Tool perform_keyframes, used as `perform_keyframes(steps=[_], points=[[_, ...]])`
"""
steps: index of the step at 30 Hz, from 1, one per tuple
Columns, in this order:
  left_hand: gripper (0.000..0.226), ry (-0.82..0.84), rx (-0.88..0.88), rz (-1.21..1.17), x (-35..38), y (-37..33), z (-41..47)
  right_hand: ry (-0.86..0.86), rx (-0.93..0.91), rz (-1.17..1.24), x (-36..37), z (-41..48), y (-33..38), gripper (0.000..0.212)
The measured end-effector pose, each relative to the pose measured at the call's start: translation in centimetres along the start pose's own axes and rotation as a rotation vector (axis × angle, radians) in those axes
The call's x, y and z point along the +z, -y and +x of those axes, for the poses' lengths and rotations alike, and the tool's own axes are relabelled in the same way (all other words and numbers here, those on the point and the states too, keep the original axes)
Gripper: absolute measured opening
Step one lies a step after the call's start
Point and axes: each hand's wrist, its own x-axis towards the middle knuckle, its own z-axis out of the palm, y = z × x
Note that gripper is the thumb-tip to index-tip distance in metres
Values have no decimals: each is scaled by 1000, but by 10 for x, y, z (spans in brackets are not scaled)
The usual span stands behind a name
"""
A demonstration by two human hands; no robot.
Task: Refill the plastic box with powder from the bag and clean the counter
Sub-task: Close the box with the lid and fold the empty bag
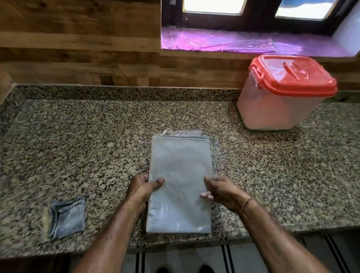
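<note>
A flat, folded white woven bag lies on the granite counter near its front edge. My left hand grips the bag's left edge, thumb on top. On the bag's right edge rests my right hand, fingers pinching the fabric. At the back right stands the plastic box, translucent with pale powder inside, its red lid closed and clipped.
A folded blue denim cloth lies on the counter at the front left. Behind the counter runs a wood-panelled wall. A window sill covered in purple film sits above the box. Below the counter edge I see the floor and two dark shoes.
</note>
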Motion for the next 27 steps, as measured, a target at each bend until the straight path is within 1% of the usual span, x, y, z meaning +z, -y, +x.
perform_keyframes(steps=[3,5,6,8,10,13,14,17,18,20,21,23,24,25,26,27], points=[[27,-142,105,122,4,-11,-7,-73,-123,8,8,4,5,25],[32,-213,160,191,3,-27,-10,-100,-216,7,14,1,19,33],[38,-219,181,166,2,-34,-9,-111,-254,27,16,0,27,37],[51,-230,207,34,1,-47,-9,-127,-310,65,20,-1,40,49],[52,-251,209,-54,3,-50,-10,-133,-345,82,20,1,44,53],[41,-276,112,-80,11,-30,-19,-199,-303,-10,14,9,26,38],[36,-284,59,-87,14,-15,-18,-238,-272,-59,11,13,16,36],[28,-326,-88,-45,22,25,-21,-338,-200,-238,-6,28,-19,41],[32,-335,-119,-35,26,34,-25,-356,-190,-300,-10,31,-27,40],[53,-366,-159,-20,35,50,-33,-368,-171,-404,-16,34,-39,37],[62,-389,-152,5,38,54,-35,-367,-181,-442,-17,31,-40,35],[76,-387,-164,17,45,60,-35,-342,-212,-523,-21,32,-40,32],[88,-361,-173,-9,48,68,-29,-312,-216,-559,-22,32,-39,30],[96,-344,-181,-44,50,70,-27,-279,-218,-586,-24,34,-38,28],[89,-352,-161,-107,53,70,-29,-245,-225,-597,-25,36,-37,28],[70,-382,-146,-147,55,67,-37,-199,-240,-590,-25,38,-37,31]])
